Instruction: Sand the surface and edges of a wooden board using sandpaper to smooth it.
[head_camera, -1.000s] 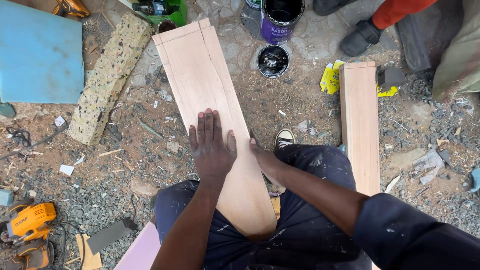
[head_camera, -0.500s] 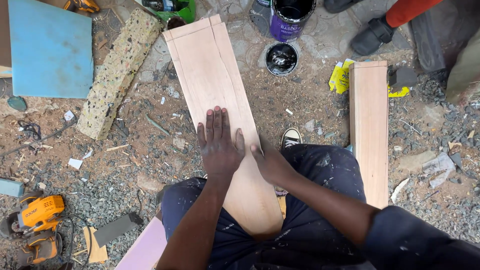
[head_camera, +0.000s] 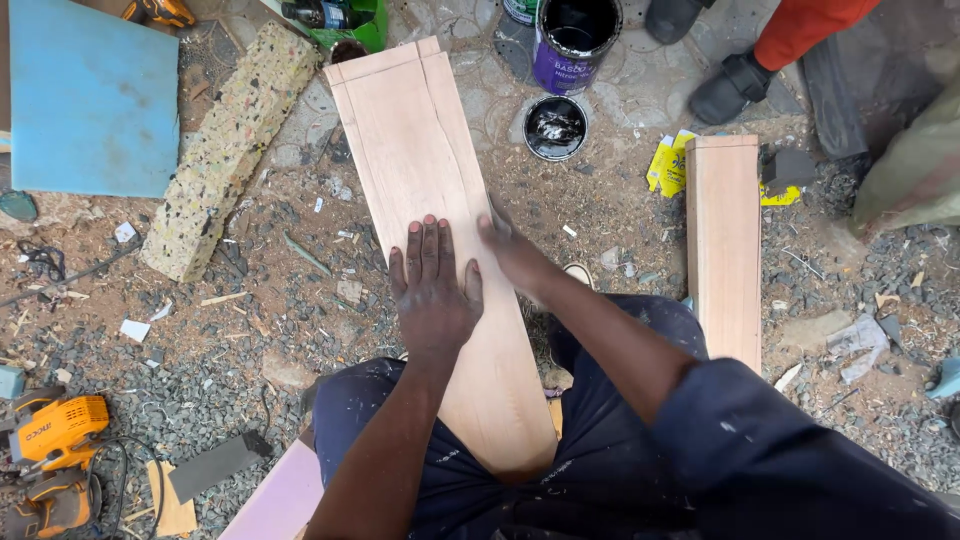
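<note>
A long pale wooden board (head_camera: 415, 130) runs from my lap out over the gravel ground. My left hand (head_camera: 432, 290) lies flat on its middle, fingers spread and pointing away from me. My right hand (head_camera: 512, 250) rests on the board's right edge, blurred by motion; whether it holds anything cannot be told. Dark trousers cover my legs under the board's near end.
A second wooden board (head_camera: 724, 245) lies to the right. Beyond it another person's shoe (head_camera: 727, 90) and orange sleeve show. An open paint can (head_camera: 575, 42) and its lid (head_camera: 555, 127) sit at the top. A foam block (head_camera: 228, 150), blue sheet (head_camera: 90, 95) and orange power tool (head_camera: 55, 432) lie left.
My right hand has slid forward along the board's right edge, away from me. My left hand stays flat on the board in about the same place.
</note>
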